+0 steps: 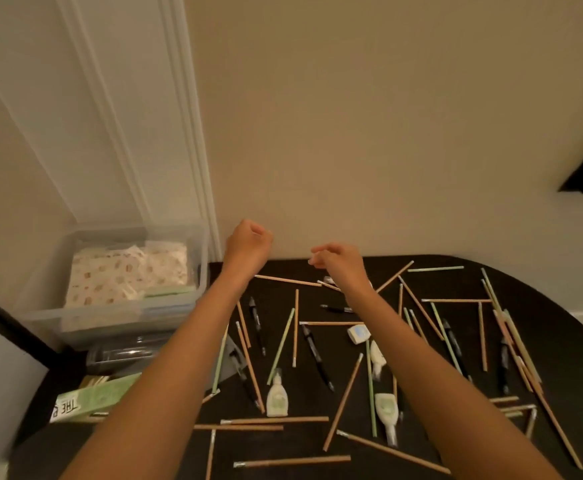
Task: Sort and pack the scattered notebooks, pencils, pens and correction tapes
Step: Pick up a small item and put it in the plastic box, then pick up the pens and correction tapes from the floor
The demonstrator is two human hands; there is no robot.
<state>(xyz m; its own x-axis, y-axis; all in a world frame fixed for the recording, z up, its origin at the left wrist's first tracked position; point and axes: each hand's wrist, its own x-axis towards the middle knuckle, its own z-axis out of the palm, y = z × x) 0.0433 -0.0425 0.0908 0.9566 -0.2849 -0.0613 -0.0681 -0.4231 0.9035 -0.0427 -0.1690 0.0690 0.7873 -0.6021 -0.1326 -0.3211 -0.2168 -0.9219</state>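
Both bare arms reach out over the dark rounded counter [567,368], hands raised above its far edge, near the beige wall [387,133].

L hand [248,244]: fingers curled into a fist, nothing visible in it.
R hand [338,263]: fingers [314,259] bent loosely w/ tips close to the thumb; can't tell if they pinch anything.
Neither hand touches the stationery.

Items on the counter:
- Tan wooden pencils [343,401] and pale green pencils [280,346] lie scattered at all angles, some crossing, w/ a denser bunch along the R edge.
- Black pens [317,358] are mixed in among them, mostly mid-counter, plus one near the R side.
- White-and-green correction tapes [278,398] sit in the middle btw the forearms. One more lies beside the R forearm [385,407], and a small squarish one [358,334] lies further back.

To the L, off the counter edge, a clear plastic bin [110,317] holds cream patterned notebooks [123,275] lying flat inside. In front of it, partly under the L forearm, is a light green cardboard box [99,398] w/ "THE" printed on its end.
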